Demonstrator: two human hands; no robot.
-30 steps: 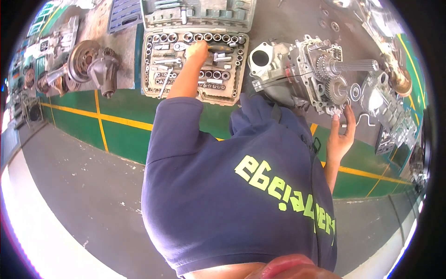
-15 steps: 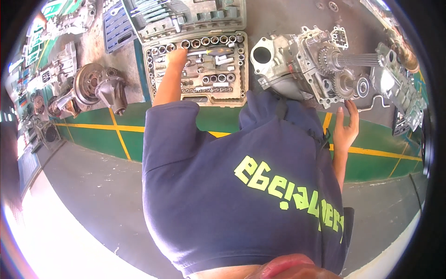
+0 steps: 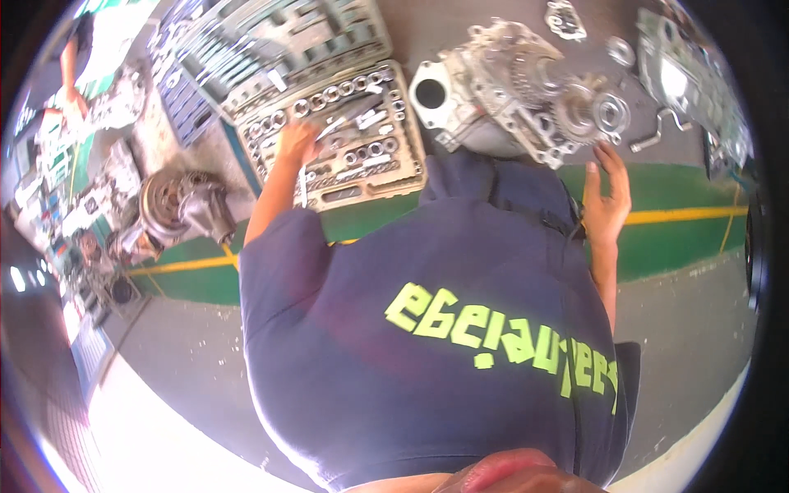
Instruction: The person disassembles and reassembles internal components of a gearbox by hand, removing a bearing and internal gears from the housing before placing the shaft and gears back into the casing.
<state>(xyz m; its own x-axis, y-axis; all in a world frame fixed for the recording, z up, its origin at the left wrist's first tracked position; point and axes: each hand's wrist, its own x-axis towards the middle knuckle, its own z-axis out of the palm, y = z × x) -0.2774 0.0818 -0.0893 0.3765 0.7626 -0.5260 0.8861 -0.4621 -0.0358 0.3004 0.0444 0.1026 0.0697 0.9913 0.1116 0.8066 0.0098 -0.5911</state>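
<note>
My left hand (image 3: 297, 141) reaches into an open socket-set case (image 3: 343, 195), among sockets and wrenches; its fingers are bent and blurred, and what they hold, if anything, is unclear. To the right of the case sits a silver gearbox housing (image 3: 459, 86) with exposed gears (image 3: 574, 113) and a round ring (image 3: 611, 112) at its right end. My right hand (image 3: 608, 185) has its fingers extended and apart at the housing's lower right edge, fingertips touching or very close to it. A bent metal bar (image 3: 657, 135) lies just right of that hand.
A blue tool case (image 3: 185, 111) lies left of the socket set, with axle parts (image 3: 177, 205) on the near left bench. Another person's hand (image 3: 74, 103) works among metal parts at far left. A metal cover (image 3: 678, 82), loose plate (image 3: 565, 18) and ring (image 3: 620, 51) lie at right.
My left hand has moved leftward and lower across the case. My right hand stays by the housing's edge. The view has tilted, and another person's arm has appeared at far left.
</note>
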